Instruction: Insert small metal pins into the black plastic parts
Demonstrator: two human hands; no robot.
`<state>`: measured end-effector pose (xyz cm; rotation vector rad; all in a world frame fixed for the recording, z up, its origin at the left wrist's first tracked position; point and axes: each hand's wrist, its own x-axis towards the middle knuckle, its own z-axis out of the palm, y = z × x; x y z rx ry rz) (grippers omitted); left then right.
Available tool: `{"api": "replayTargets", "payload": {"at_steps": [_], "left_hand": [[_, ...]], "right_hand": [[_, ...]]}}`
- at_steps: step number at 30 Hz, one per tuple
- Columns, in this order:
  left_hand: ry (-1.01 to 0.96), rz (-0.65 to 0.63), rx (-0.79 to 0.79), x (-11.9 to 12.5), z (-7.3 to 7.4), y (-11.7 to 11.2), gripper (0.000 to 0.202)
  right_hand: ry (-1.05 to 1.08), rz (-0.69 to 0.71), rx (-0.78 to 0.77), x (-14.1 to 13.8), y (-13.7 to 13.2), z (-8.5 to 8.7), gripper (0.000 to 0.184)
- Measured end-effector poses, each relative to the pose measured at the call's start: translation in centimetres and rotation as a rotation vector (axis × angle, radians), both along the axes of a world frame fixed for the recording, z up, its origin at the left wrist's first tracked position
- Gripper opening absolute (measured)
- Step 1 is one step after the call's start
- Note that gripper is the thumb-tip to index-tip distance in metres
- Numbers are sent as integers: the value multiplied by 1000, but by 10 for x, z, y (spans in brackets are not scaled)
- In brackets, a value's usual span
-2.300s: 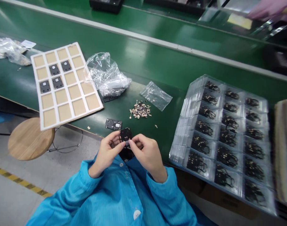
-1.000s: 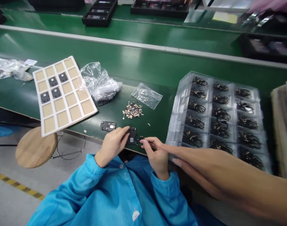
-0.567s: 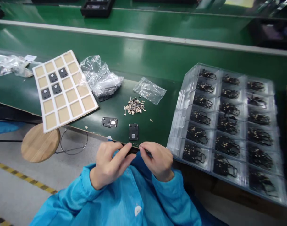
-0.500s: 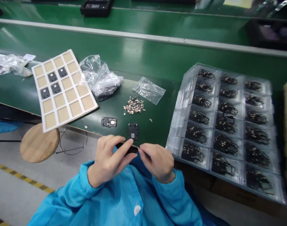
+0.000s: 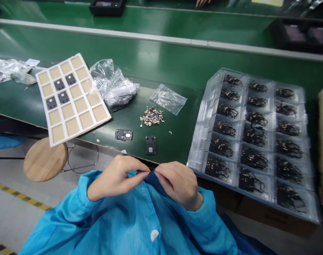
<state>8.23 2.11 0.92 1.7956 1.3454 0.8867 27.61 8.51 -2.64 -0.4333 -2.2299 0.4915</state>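
Part (image 5: pixel 152 171), thin, dark and too small to identify, is located between the fingertips of both hands, just in front of the near edge of the green surface (image 5: pixel 174 150). Left hand (image 5: pixel 117 177): thumb and forefinger brought together in a narrow pinch on the part's left end. Right hand (image 5: pixel 178 180): thumb and fingers likewise closed in a pinch grip at its right end, with the fingertips of the two hands almost meeting. Directly beyond the hands lies a black rectangular module (image 5: pixel 151 145), flat, bearing a pale label at its near end. Left of it, well apart, lies a second module (image 5: pixel 123 134) with a pale square at its right end. Farther back is a loose pile of small metal pieces (image 5: pixel 152 116), with a flat clear bag (image 5: pixel 172 100) just beside it. A crumpled clear bag (image 5: pixel 115 85) overlaps the right edge of a white grid tray (image 5: pixel 78 136); four black modules (image 5: pixel 63 97) occupy that tray, two in the second row from the far end and two in the third. To the right stands a stack of clear blister trays (image 5: pixel 201 122), compartments filled with black looped components (image 5: pixel 253 158). A round wooden stool (image 5: pixel 46 159) stands on the floor at left. Another person's hand (image 5: pixel 203 3) shows at the top edge.
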Motion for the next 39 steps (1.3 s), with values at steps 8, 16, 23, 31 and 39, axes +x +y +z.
{"api": "replayTargets", "payload": {"at_steps": [8, 16, 23, 31, 39], "left_hand": [[-54, -22, -297, -6, 12, 7, 21], [-261, -145, -653, -12, 15, 25, 17], [-345, -237, -723, -13, 6, 31, 21], [-149, -220, -288, 9, 6, 40, 17], [-182, -136, 66, 19, 24, 42, 14]], "right_hand": [[-1, 25, -24, 0, 1, 7, 6], [1, 67, 2, 4, 1, 13, 7], [98, 118, 28, 13, -11, 24, 9], [171, 12, -96, 27, -27, 15, 17], [115, -127, -172, 39, -29, 3, 13]]}}
